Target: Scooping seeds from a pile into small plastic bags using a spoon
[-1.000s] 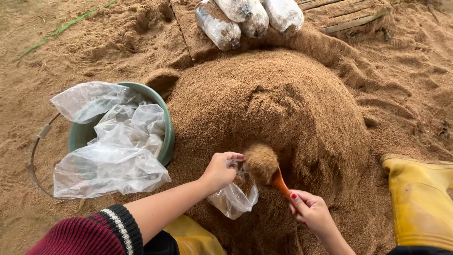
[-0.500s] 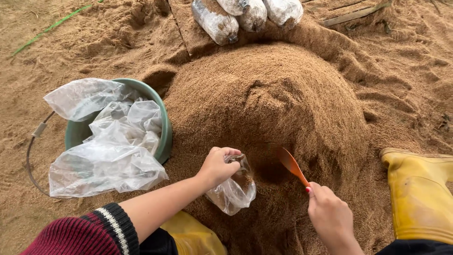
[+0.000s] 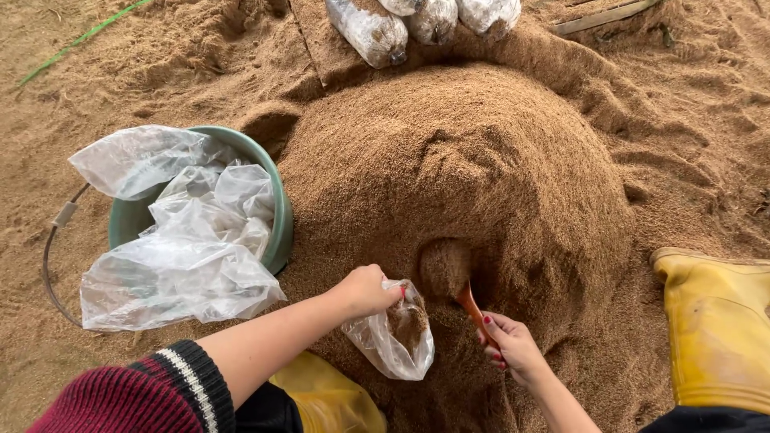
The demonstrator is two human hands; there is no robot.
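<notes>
Head view: a large sawdust mound is taken as the landmark. At its near foot, a small clear plastic bag is gripped at its rim by the left hand, the fingers closed around the gathered mouth; the bag hangs just below that fist and is partly filled with brown sawdust. Just beside it, the right hand is closed around the orange handle of a scoop, whose loaded bowl is pressed into a hollow in the mound's near slope, above and beside the bag's mouth. Left of the mound a green bucket is seen, stuffed with empty clear bags. Behind the mound, filled bags are laid together. At the mound's right foot a yellow rubber boot is planted.
</notes>
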